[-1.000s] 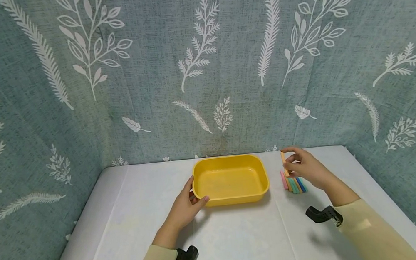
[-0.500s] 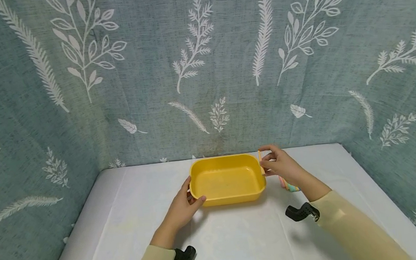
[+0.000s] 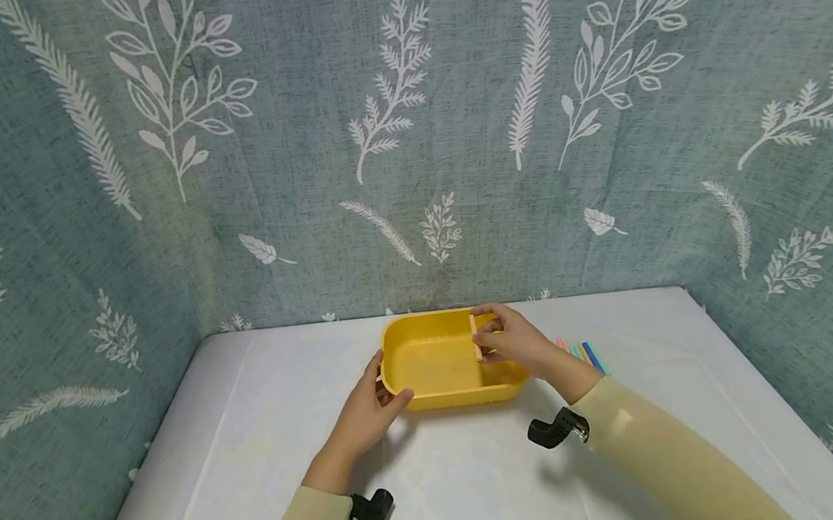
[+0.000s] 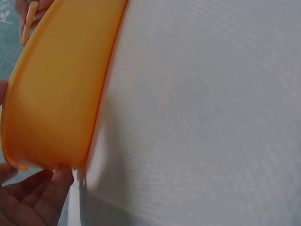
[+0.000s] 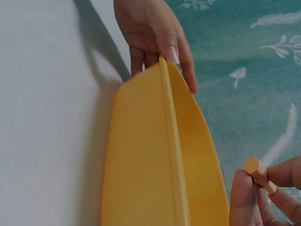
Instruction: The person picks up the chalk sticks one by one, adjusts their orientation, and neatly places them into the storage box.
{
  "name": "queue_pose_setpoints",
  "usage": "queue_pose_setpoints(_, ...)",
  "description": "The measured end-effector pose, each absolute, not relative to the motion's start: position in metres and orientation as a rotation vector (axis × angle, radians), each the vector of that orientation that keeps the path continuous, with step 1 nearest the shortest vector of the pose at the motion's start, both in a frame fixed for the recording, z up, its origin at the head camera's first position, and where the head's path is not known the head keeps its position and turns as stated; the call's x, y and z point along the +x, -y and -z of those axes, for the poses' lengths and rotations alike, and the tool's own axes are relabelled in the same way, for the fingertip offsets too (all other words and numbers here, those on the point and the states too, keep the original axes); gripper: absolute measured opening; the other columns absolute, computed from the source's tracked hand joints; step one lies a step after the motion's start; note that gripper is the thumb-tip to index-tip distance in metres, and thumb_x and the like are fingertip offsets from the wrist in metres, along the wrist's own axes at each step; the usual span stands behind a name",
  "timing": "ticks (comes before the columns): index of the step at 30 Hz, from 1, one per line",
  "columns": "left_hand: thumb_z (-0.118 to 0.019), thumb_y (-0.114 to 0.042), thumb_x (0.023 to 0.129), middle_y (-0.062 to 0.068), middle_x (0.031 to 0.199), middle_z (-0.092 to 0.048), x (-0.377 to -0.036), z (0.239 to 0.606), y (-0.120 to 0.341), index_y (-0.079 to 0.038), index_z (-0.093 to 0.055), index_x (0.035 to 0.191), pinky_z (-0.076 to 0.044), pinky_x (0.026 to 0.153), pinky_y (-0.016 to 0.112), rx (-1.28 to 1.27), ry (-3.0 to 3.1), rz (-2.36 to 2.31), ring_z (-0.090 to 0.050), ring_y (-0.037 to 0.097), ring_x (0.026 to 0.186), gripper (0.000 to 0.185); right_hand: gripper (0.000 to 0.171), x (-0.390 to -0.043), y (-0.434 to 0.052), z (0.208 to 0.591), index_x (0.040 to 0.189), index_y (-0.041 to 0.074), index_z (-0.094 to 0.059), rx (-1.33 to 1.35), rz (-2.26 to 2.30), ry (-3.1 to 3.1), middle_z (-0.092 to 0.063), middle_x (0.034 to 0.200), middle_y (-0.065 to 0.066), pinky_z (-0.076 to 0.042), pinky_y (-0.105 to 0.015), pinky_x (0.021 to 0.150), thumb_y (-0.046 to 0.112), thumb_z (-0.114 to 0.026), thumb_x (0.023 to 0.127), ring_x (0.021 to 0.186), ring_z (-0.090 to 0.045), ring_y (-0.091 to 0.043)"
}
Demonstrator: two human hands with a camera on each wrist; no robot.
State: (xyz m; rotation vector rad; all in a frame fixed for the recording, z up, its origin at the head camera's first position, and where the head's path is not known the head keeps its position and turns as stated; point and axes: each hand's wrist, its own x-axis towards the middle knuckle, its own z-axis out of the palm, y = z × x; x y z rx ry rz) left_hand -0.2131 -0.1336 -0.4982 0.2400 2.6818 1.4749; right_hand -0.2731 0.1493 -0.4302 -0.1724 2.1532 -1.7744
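A yellow plastic tray sits at the middle back of the white table. My left hand grips its left rim, thumb on the front corner, fingers behind; the tray's outer wall fills the left wrist view. My right hand is over the tray's right half and pinches an orange chalk stick between thumb and fingers, held about upright. The chalk's end shows in the right wrist view beside the fingertips. Several coloured chalk sticks lie on the table right of the tray.
The white table is walled on three sides by a teal leaf-print cloth. Black wrist camera mounts sit on the left sleeve and the right sleeve.
My right hand has carried the orange chalk stick leftward from above the row of chalks to over the tray's interior. The left hand has kept its hold on the tray rim.
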Motion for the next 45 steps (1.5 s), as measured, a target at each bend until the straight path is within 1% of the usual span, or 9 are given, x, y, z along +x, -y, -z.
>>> queue_pose_setpoints(9,-0.071,-0.049,0.092,0.017,0.157,-0.036,-0.214,0.499,0.133,-0.013,-0.012,0.162,-0.048,0.104,0.045,0.221,-2.683,-1.483,-0.053,0.032,0.131,0.098,0.049,-0.281,-0.120,0.439,0.143,0.009,-0.047,-0.103,1.820,-2.109,-0.060,0.099,-0.015,-0.062,-0.038,0.073,0.000,-0.062,0.098,0.079,-0.062,-0.023)
queue_pose_setpoints(13,-0.071,-0.049,0.091,0.017,0.158,-0.035,-0.214,0.499,0.133,-0.013,-0.012,0.162,-0.048,0.105,0.046,0.211,-2.673,-1.488,-0.052,0.033,0.131,0.099,0.049,-0.282,-0.111,0.444,0.143,0.010,-0.048,-0.086,1.806,-2.100,-0.062,0.102,-0.016,-0.061,-0.035,0.072,0.001,-0.063,0.097,0.079,-0.062,-0.023)
queue_pose_setpoints(17,-0.070,-0.050,0.092,0.018,0.158,-0.034,-0.215,0.500,0.133,-0.013,-0.011,0.162,-0.048,0.105,0.046,0.219,-2.657,-1.506,-0.051,0.034,0.132,0.099,0.048,-0.284,-0.102,0.450,0.142,0.008,-0.047,-0.064,1.800,-2.083,-0.063,0.103,-0.017,-0.061,-0.031,0.068,0.001,-0.064,0.097,0.077,-0.062,-0.023)
queue_pose_setpoints(20,-0.069,-0.047,0.093,0.018,0.158,-0.034,-0.215,0.500,0.132,-0.012,-0.011,0.162,-0.047,0.105,0.046,0.231,-2.654,-1.512,-0.051,0.034,0.132,0.096,0.048,-0.285,-0.097,0.456,0.141,0.005,-0.046,-0.057,1.810,-2.061,-0.061,0.102,-0.018,-0.060,-0.030,0.066,0.000,-0.063,0.097,0.074,-0.061,-0.022)
queue_pose_setpoints(25,-0.070,-0.041,0.094,0.017,0.158,-0.034,-0.215,0.500,0.132,-0.013,-0.012,0.162,-0.047,0.106,0.045,0.214,-2.653,-1.505,-0.051,0.033,0.133,0.093,0.047,-0.288,-0.090,0.467,0.140,0.003,-0.047,-0.055,1.814,-2.046,-0.059,0.096,-0.016,-0.059,-0.028,0.063,-0.001,-0.063,0.096,0.072,-0.059,-0.021)
queue_pose_setpoints(28,-0.070,-0.039,0.095,0.017,0.158,-0.034,-0.215,0.499,0.133,-0.014,-0.012,0.162,-0.047,0.106,0.046,0.208,-2.650,-1.503,-0.051,0.034,0.133,0.092,0.047,-0.289,-0.085,0.473,0.140,0.003,-0.049,-0.051,1.803,-2.048,-0.059,0.093,-0.014,-0.059,-0.028,0.063,0.001,-0.064,0.096,0.070,-0.059,-0.020)
queue_pose_setpoints(32,-0.069,-0.037,0.096,0.018,0.158,-0.034,-0.214,0.499,0.134,-0.014,-0.011,0.162,-0.047,0.105,0.046,0.217,-2.645,-1.511,-0.051,0.034,0.132,0.091,0.046,-0.292,-0.080,0.477,0.139,0.004,-0.051,-0.033,1.767,-2.076,-0.061,0.094,-0.014,-0.060,-0.030,0.064,0.002,-0.065,0.095,0.069,-0.061,-0.020)
queue_pose_setpoints(36,-0.069,-0.038,0.096,0.018,0.158,-0.034,-0.214,0.499,0.134,-0.014,-0.011,0.162,-0.047,0.105,0.046,0.227,-2.651,-1.513,-0.052,0.034,0.132,0.091,0.046,-0.294,-0.074,0.480,0.138,0.004,-0.053,-0.019,1.722,-2.125,-0.064,0.095,-0.015,-0.060,-0.030,0.065,0.003,-0.067,0.094,0.069,-0.063,-0.019)
queue_pose_setpoints(45,-0.069,-0.037,0.096,0.019,0.156,-0.036,-0.213,0.501,0.134,-0.013,-0.012,0.162,-0.049,0.104,0.045,0.232,-2.650,-1.528,-0.052,0.034,0.131,0.090,0.047,-0.296,-0.061,0.480,0.136,0.003,-0.055,-0.009,1.573,-2.239,-0.066,0.092,-0.014,-0.061,-0.030,0.067,0.004,-0.070,0.092,0.067,-0.065,-0.019)
